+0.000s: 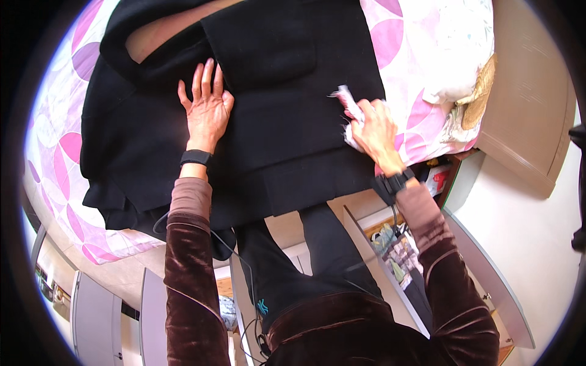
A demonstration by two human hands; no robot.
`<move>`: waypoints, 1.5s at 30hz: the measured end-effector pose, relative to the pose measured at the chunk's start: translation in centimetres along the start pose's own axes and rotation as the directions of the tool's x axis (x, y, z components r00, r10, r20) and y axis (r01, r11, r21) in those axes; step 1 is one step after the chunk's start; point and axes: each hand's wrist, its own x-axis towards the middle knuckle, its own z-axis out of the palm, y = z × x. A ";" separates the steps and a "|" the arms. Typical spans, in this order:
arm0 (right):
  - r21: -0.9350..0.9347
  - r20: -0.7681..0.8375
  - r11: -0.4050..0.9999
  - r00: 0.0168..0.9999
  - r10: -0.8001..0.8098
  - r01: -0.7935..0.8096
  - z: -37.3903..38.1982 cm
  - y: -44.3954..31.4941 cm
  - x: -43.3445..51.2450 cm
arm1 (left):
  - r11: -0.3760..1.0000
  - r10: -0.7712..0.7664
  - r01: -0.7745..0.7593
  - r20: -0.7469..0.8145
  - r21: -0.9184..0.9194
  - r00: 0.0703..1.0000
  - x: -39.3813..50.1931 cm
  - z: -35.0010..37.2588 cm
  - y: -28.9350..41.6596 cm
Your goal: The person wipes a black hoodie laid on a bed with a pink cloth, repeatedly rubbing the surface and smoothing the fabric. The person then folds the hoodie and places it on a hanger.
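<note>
A black coat [293, 123] lies spread over the bed in front of me, its lower edge hanging at the near side. My left hand [207, 107] rests on it, fingers apart, with nothing held; the fingertips are beside the edge of a pocket flap or panel [265, 45]. Over the coat's right part, my right hand [376, 130] grips a crumpled white and pink cloth [349, 104] with frayed ends. One end of the cloth sticks out beyond the fingers. Whether the cloth touches the coat is hard to tell.
Under the coat is a bedsheet [64, 158] with pink and purple circles. White bedding [451, 78] and a woven straw item [478, 94] lie at the right, beside a brown headboard-like panel [522, 100]. Below, an open cabinet [485, 274] holds folded clothes [403, 261]. A thin cable [249, 270] hangs by my left arm.
</note>
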 end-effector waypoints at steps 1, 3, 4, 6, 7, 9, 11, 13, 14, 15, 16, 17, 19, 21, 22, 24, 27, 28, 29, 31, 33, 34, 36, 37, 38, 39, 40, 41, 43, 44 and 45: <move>-0.010 0.053 0.997 0.995 0.079 -0.079 -1.8 -1.2 -0.1 | 1.000 -0.003 0.002 0.021 0.031 1.000 0.0 -0.2 0.1; 0.192 -0.035 0.971 0.990 -0.136 0.140 -2.8 -6.0 -0.1 | 1.000 0.004 -0.004 0.011 -0.015 1.000 0.1 -0.2 0.0; 0.283 -0.038 0.924 0.966 -0.256 0.256 -1.9 -8.4 0.1 | 0.999 0.015 -0.017 -0.044 -0.045 0.999 0.1 0.0 -0.1; 0.245 -0.073 0.808 0.842 -0.535 0.535 1.6 -12.6 0.1 | 0.997 0.033 -0.038 -0.080 -0.066 0.996 -0.1 0.6 -0.3; 0.172 -0.056 0.777 0.793 -0.606 0.606 3.8 -13.2 0.2 | 0.992 0.034 -0.048 -0.116 -0.116 0.993 -0.3 1.0 -0.5; 0.174 -0.114 0.838 0.856 -0.504 0.517 7.4 -10.6 -0.4 | 0.994 0.035 -0.043 -0.087 -0.098 0.996 -0.5 1.6 -0.6; 0.159 -0.128 0.924 0.935 -0.331 0.348 9.4 -6.0 -1.5 | 0.992 0.046 -0.055 -0.086 -0.114 0.995 -0.5 1.7 -0.7; 0.098 -0.073 0.959 0.963 -0.259 0.265 8.7 -1.1 -2.5 | 0.991 0.068 -0.078 -0.095 -0.107 0.993 -0.2 0.9 -0.7; 0.051 -0.046 0.972 0.973 -0.228 0.230 7.5 0.9 -2.9 | 0.994 0.062 -0.064 -0.032 -0.087 0.998 0.0 0.1 -0.6; 0.045 -0.028 0.988 0.989 -0.148 0.149 5.7 2.4 -3.1 | 0.999 0.035 -0.035 0.082 -0.007 0.996 0.3 -0.9 -0.4; 0.090 -0.017 0.992 0.996 -0.087 0.088 3.4 3.6 -3.3 | 0.992 0.023 -0.024 -0.011 -0.125 1.000 0.5 -2.2 -0.2; 0.139 0.010 0.987 0.997 0.075 -0.075 0.9 4.2 -3.7 | 0.986 -0.018 0.026 0.052 -0.163 0.998 0.7 -3.4 0.2; 0.020 0.066 0.954 0.952 0.298 -0.300 -3.3 3.6 -3.7 | 0.923 -0.128 0.037 -0.216 -0.383 0.968 0.5 -5.8 2.1; 0.156 0.028 0.974 0.986 0.163 -0.165 -4.5 0.9 -2.5 | 0.919 0.027 -0.117 -0.238 -0.377 0.971 1.1 -6.5 5.2; 0.205 -0.124 0.977 0.992 -0.026 0.051 -3.5 -1.0 -1.5 | 0.915 0.088 -0.176 -0.246 -0.362 0.965 1.6 -6.3 7.0; 0.159 -0.247 0.933 0.928 -0.278 0.322 0.6 -4.4 1.3 | 0.919 0.185 -0.246 -0.216 -0.307 0.959 3.5 -4.6 9.3; 0.108 -0.229 0.919 0.909 -0.349 0.380 6.6 -3.5 3.3 | 0.972 0.184 -0.192 -0.072 -0.132 0.980 4.3 -1.4 9.9; 0.076 -0.189 0.950 0.940 -0.284 0.302 7.5 -1.5 2.5 | 0.965 0.181 -0.205 -0.150 -0.164 0.972 4.2 -0.6 9.9; 0.055 -0.192 0.973 0.958 -0.211 0.226 7.8 1.0 1.5 | 0.942 0.188 -0.231 -0.188 -0.242 0.964 4.3 0.0 9.7; 0.047 -0.124 0.998 0.991 -0.041 0.048 5.9 6.5 -3.3 | 0.943 0.219 -0.252 -0.164 -0.218 0.962 4.2 0.1 9.3; -0.171 0.305 0.937 0.887 0.345 -0.306 2.0 11.3 -8.8 | 0.961 0.217 -0.229 -0.088 -0.157 0.972 4.4 -0.9 9.5; -0.178 0.446 0.926 0.812 0.378 -0.333 -0.5 12.8 -11.5 | 0.973 0.208 -0.209 -0.022 -0.099 0.978 4.5 -1.8 9.8; -0.248 0.504 0.873 0.714 0.486 -0.419 -4.6 13.0 -15.0 | 0.963 0.168 -0.178 -0.068 -0.204 0.983 4.7 -3.7 11.0; -0.215 0.512 0.880 0.719 0.471 -0.424 -6.1 12.1 -15.2 | 0.979 0.153 -0.153 -0.006 -0.137 0.988 4.5 -4.5 11.9; -0.066 0.379 0.923 0.846 0.375 -0.379 -6.6 10.5 -14.1 | 0.914 0.197 -0.220 -0.102 -0.340 0.975 4.2 -5.3 13.0; 0.066 0.212 0.949 0.933 0.290 -0.310 -6.4 8.4 -11.9 | 0.888 0.313 -0.332 -0.111 -0.318 0.943 4.0 -5.6 13.9; 0.202 0.189 0.937 0.950 0.247 -0.284 -5.7 6.5 -8.8 | 0.861 0.324 -0.355 -0.147 -0.363 0.935 4.3 -5.6 14.7; 0.306 0.038 0.942 0.990 0.132 -0.137 -4.3 4.5 -5.4 | 0.821 0.355 -0.399 -0.183 -0.409 0.917 4.2 -5.3 15.4; 0.149 -0.249 0.972 0.958 -0.142 0.183 0.2 1.7 1.4 | 0.873 0.342 -0.363 -0.122 -0.326 0.932 4.6 -3.9 15.8; 0.006 -0.274 0.983 0.945 -0.177 0.186 2.5 0.8 3.8 | 0.888 0.355 -0.372 -0.110 -0.272 0.928 4.6 -3.1 15.7; -0.076 -0.232 0.988 0.961 -0.149 0.135 4.6 0.8 4.6 | 0.914 0.355 -0.363 -0.074 -0.182 0.932 4.8 -2.3 15.6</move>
